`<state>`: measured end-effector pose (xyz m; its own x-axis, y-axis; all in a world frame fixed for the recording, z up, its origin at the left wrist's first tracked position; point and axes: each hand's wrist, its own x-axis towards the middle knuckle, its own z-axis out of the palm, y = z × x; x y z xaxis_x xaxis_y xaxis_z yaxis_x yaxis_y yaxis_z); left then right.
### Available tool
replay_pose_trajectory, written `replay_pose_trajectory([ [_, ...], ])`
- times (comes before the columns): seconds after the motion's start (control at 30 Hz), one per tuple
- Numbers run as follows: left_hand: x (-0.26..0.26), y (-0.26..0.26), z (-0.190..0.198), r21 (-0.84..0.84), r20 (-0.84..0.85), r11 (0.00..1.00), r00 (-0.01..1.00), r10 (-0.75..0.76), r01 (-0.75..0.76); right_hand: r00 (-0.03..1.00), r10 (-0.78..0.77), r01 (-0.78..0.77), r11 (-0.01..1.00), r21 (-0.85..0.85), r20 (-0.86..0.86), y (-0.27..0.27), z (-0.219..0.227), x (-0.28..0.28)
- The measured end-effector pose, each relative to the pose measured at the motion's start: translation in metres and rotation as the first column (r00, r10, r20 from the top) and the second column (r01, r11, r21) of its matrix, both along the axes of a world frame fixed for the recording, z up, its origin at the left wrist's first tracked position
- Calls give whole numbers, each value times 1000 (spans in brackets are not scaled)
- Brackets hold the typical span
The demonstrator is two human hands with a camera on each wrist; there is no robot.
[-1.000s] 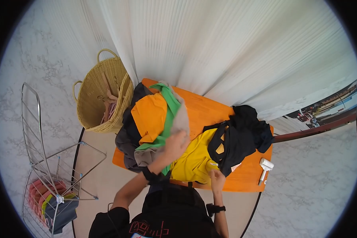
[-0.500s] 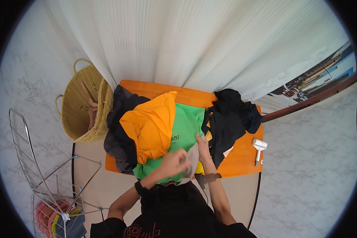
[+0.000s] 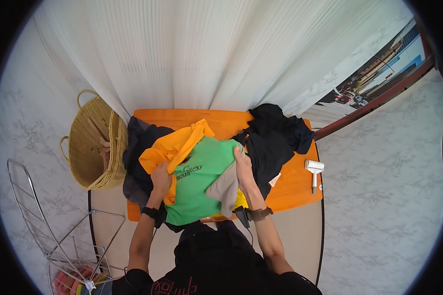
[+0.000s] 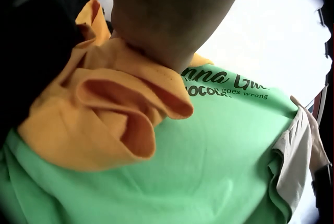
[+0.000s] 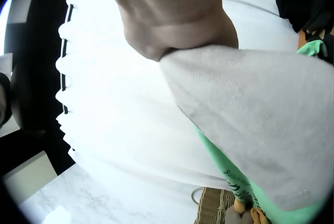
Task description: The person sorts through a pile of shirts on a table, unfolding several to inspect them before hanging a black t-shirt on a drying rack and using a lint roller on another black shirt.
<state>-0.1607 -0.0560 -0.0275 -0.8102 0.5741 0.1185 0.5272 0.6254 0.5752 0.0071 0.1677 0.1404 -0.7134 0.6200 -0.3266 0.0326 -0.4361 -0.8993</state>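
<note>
In the head view my left hand (image 3: 161, 179) grips the bunched orange cloth (image 3: 170, 147), beside a green garment (image 3: 197, 182) with dark lettering. My right hand (image 3: 243, 169) pinches the green garment's far right part, where a grey piece (image 3: 225, 189) hangs down. The left wrist view shows the left hand (image 4: 167, 15) on folds of orange cloth (image 4: 88, 125) over green fabric (image 4: 203, 156); its fingertips are hidden. In the right wrist view the right hand (image 5: 177, 15) holds the grey fabric (image 5: 261, 114) raised, with green fabric (image 5: 222, 161) behind it.
Dark clothes (image 3: 145, 142) lie at the table's left and black clothes (image 3: 268, 147) at its right, near a white roller tool (image 3: 314, 169). A wicker basket (image 3: 117, 162) stands left of the orange table (image 3: 300, 184), with a metal rack (image 3: 29, 182) nearer the body.
My left hand has moved left from the grey edge to the orange cloth and taken hold of it. The right hand keeps the green garment, whose grey part now hangs folded over.
</note>
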Motion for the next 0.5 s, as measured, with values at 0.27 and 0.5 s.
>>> replay_pose_trajectory([
  [0.27,-35,-20,30,333,110,869,930,351,-368,999,-5,15,958,288,-37,11,5,-33],
  [0.5,-41,-46,6,199,214,904,917,337,-379,984,-180,180,978,101,-7,9,8,-31],
])
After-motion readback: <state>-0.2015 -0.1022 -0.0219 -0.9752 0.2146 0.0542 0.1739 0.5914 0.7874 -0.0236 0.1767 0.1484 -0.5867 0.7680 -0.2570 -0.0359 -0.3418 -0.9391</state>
